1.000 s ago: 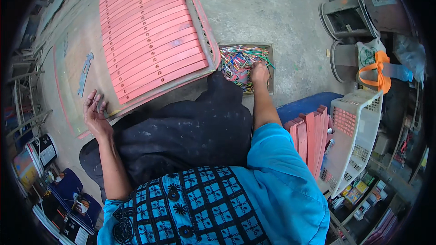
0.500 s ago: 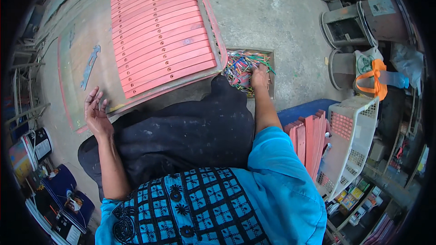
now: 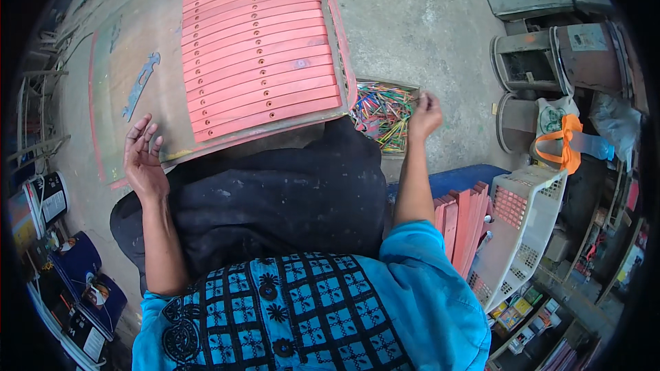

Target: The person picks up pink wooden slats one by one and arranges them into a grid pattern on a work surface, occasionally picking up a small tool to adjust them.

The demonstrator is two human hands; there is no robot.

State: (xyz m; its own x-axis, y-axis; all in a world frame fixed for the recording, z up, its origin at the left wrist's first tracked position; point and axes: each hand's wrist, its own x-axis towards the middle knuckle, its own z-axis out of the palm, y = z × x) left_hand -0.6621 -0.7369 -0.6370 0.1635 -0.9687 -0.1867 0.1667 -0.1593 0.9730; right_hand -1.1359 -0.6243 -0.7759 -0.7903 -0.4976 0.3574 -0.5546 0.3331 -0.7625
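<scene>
Drawn back from coloured sticks (image 3: 385, 115) since moments earlier, the right hand (image 3: 426, 118) hovers at their tray's (image 3: 392, 84) right rim, its grip impossible to tell. From left: left hand (image 3: 146, 158), fingers apart, below a metal tool (image 3: 141, 87); pink slats (image 3: 258, 48) across the counter (image 3: 168, 34); the stick-filled tray beside it.

Thin sticks (image 3: 390, 108) (red, green, blue, yellow) lie jumbled in a shallow box (image 3: 400, 85) beside parallel pink slats (image 3: 258, 45).
</scene>
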